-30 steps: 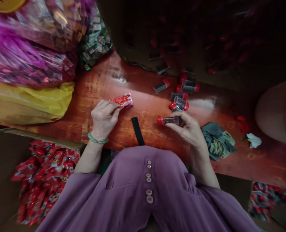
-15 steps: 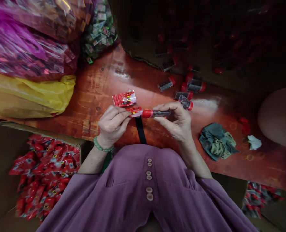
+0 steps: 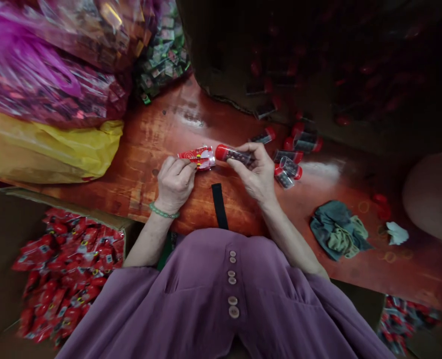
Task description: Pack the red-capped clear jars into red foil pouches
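Observation:
My left hand (image 3: 176,183) has its fingers closed on the near edge of a red printed plastic wrapper (image 3: 205,158) just above the table. A green bead bracelet (image 3: 163,211) circles that wrist. In my right hand (image 3: 257,172) is a clear tube (image 3: 232,154) of small dark pieces, held between thumb and fingers. Its rounded red cap points left, close to the wrapper's right end. Whether a second wrapper lies under the first I cannot tell. Beyond my right hand lie several similar red-capped tubes (image 3: 307,141).
At the far right a dark carton (image 3: 221,94) holds more tubes. Stuffed plastic bags (image 3: 49,149) crowd the left. A box of red packets (image 3: 71,269) stands at lower left. A grey-green cloth (image 3: 335,229) and a pale rounded container (image 3: 430,194) are on the right; a black strip (image 3: 219,205) lies before me.
Both hands have moved away from my body, the right one also leftward with the tube. The tube's cap has left the near wrapper's end and now sits by the wrapper farther back.

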A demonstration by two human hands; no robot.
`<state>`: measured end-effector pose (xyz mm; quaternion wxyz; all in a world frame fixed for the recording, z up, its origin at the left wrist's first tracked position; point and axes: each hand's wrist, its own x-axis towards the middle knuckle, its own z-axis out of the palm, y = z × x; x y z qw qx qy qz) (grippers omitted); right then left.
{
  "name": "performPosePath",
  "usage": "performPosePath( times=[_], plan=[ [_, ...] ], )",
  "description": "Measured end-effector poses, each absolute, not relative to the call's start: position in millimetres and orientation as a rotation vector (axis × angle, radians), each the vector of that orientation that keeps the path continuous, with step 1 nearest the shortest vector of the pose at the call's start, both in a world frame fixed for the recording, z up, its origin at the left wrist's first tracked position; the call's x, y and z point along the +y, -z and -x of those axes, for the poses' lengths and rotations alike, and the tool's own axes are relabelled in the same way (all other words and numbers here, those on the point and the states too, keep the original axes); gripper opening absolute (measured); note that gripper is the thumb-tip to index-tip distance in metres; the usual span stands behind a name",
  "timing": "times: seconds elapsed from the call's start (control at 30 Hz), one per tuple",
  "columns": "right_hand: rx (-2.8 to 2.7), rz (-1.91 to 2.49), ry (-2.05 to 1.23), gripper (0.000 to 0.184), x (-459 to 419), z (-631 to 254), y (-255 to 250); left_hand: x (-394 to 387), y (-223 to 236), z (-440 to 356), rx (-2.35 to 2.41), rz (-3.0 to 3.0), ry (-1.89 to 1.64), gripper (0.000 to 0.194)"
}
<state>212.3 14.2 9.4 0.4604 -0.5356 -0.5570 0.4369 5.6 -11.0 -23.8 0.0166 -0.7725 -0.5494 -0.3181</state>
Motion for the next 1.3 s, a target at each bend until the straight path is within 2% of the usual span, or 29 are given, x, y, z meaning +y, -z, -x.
performPosePath(
  times=[0.23, 0.5, 0.67, 0.9, 1.3],
  plan=[
    [-1.586, 1.328, -1.051, 0.018, 29, -185, 16, -11, 16, 2, -1.659, 2.437, 1.001, 0.011],
    [-1.760, 1.316, -0.965, 0.012, 27, -186, 12, -31, -9, 9, -1.878, 2.395, 1.255, 0.005],
    [-1.542, 1.277, -1.055, 0.018, 20, -197, 1, -40, -18, 0, -1.992, 2.367, 1.441, 0.004],
    [-1.377, 1.128, -1.157, 0.027, -16, -228, -33, -42, -19, -14, -1.830, 2.444, 1.615, 0.003],
    [-2.042, 1.143, -1.074, 0.012, -26, -253, -44, -44, -14, -20, -1.792, 2.685, 1.521, 0.007]
  ],
)
